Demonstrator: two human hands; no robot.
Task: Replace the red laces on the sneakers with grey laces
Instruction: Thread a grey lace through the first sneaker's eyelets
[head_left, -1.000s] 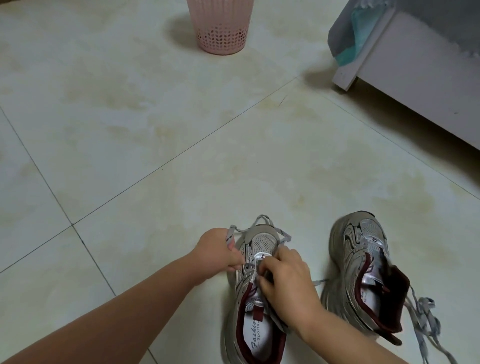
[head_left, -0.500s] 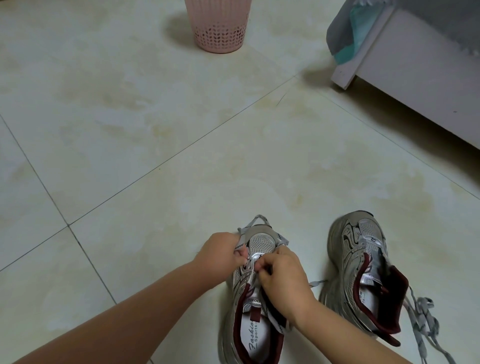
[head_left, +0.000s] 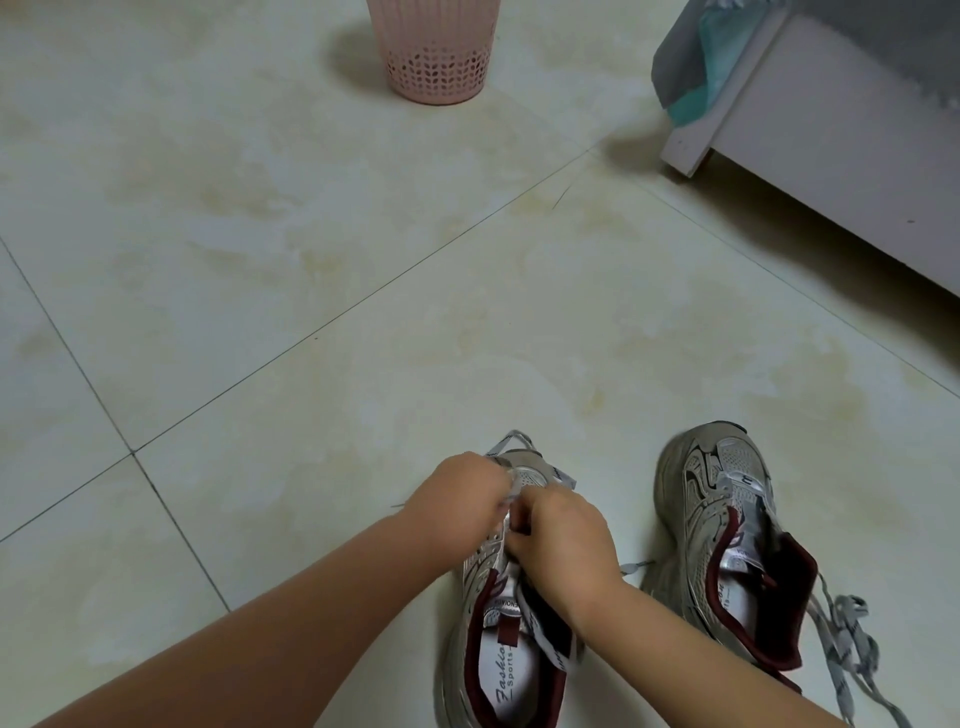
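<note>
We see two silver, maroon-lined sneakers: left sneaker (head_left: 506, 639) under both hands, left hand (head_left: 457, 493) and right hand (head_left: 563, 540) each pinching its grey lace (head_left: 511, 449); right sneaker (head_left: 727, 530) beside it.

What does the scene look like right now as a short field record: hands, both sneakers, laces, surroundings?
left hand: pinches grey lace at the toe end of the near sneaker
right hand: fingers curled on the lace over the eyelets
near sneaker: on floor, grey lace partly threaded
second sneaker: to the right, untouched
loose grey lace: beside the second sneaker
pink basket: far, on tiled floor
</note>
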